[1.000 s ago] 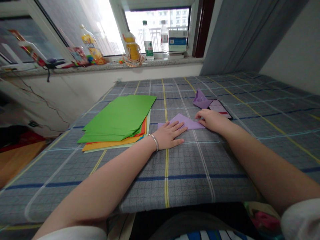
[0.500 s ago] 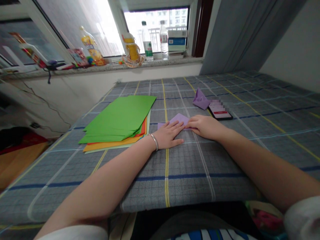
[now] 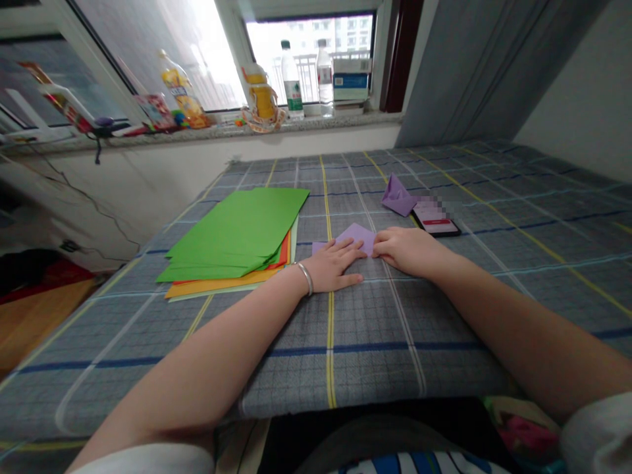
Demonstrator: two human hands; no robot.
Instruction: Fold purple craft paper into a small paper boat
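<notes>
A folded sheet of purple paper (image 3: 356, 233) lies on the checked cloth, its peak pointing away from me. Flat across its near part rests my left hand (image 3: 338, 263), fingers spread and thumb stretched to the right. My right hand (image 3: 402, 250) has its thumb and fingertips pinched together at the paper's right corner; the fingers hide that corner. Beyond the right hand stands a folded purple paper shape (image 3: 396, 197), touching the edge of a phone (image 3: 437, 218) with a lit screen.
Left of my hands lies a stack of coloured paper, green sheets (image 3: 241, 227) on top and orange sheets (image 3: 207, 288) below. Bottles (image 3: 291, 85) and boxes (image 3: 350, 80) line the windowsill at the back. The checked cloth (image 3: 375, 368) ends at a near edge before my lap.
My right fingertips have shifted slightly right along the purple paper toward its corner, uncovering a little more of it. My left hand stays in place.
</notes>
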